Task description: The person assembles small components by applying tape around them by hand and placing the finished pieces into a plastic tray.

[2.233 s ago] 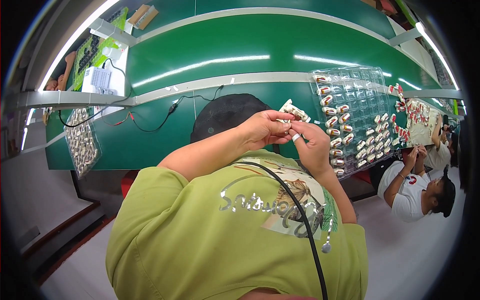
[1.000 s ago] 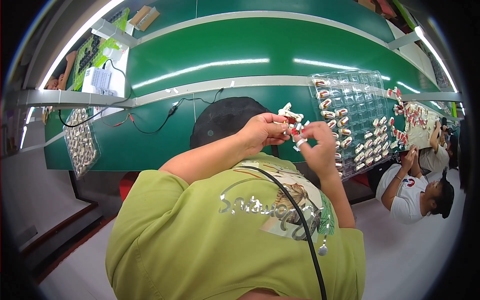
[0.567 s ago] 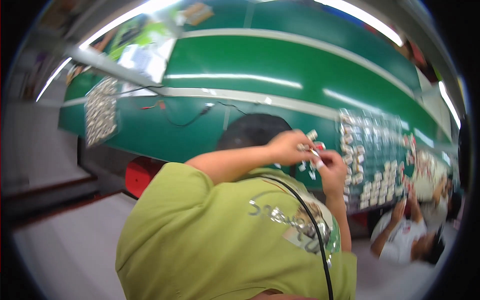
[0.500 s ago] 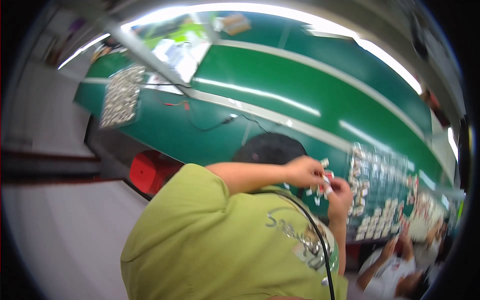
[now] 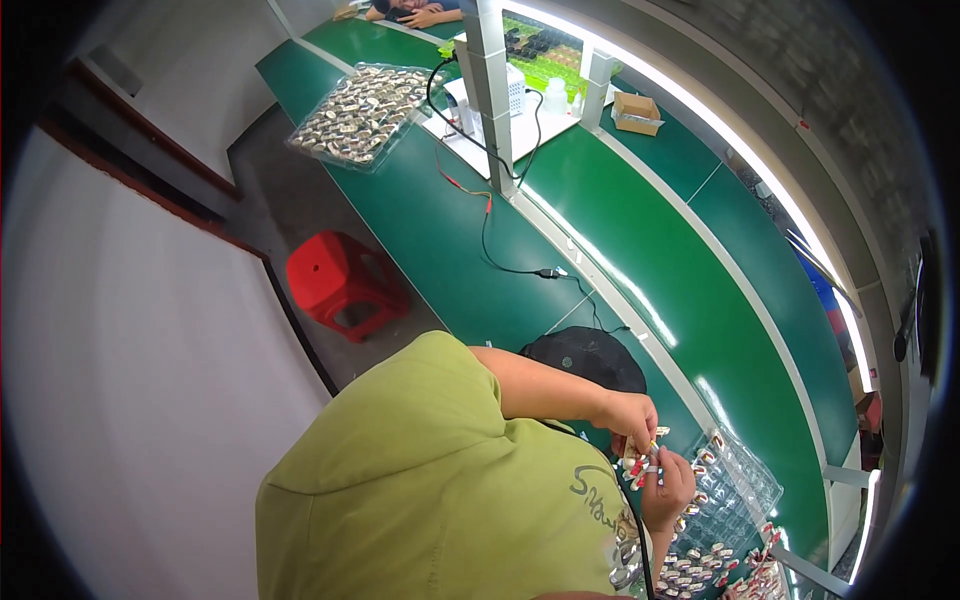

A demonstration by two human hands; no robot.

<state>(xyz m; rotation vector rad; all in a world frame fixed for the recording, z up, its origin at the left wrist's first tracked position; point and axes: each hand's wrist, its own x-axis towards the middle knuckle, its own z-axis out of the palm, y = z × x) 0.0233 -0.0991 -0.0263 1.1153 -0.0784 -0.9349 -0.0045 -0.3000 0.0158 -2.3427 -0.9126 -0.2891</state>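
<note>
My left hand (image 5: 629,414) and my right hand (image 5: 669,490) meet over the green table. Their fingers are pinched together on a small whitish part (image 5: 654,448), mostly hidden between the fingertips, so its exact kind cannot be made out. A white band or strip (image 5: 653,466) shows at the fingers of my right hand. Just beneath the hands lie several small white and red parts (image 5: 635,472) in a loose heap. Close to my right hand is a clear plastic tray (image 5: 745,490) with moulded pockets, and similar small parts (image 5: 695,572) are spread in rows nearby.
A black cap (image 5: 588,358) lies beside my left forearm. Beyond it, a black cable (image 5: 510,268) runs over the green table (image 5: 420,215). A full tray of parts (image 5: 360,115) overhangs the far edge. A red stool (image 5: 345,280) stands at left; a person's arms (image 5: 425,14) rest far off.
The view has turned, bringing the stool, the full tray and a person at the far end into clearer sight. My hands stay together, pinching the small part.
</note>
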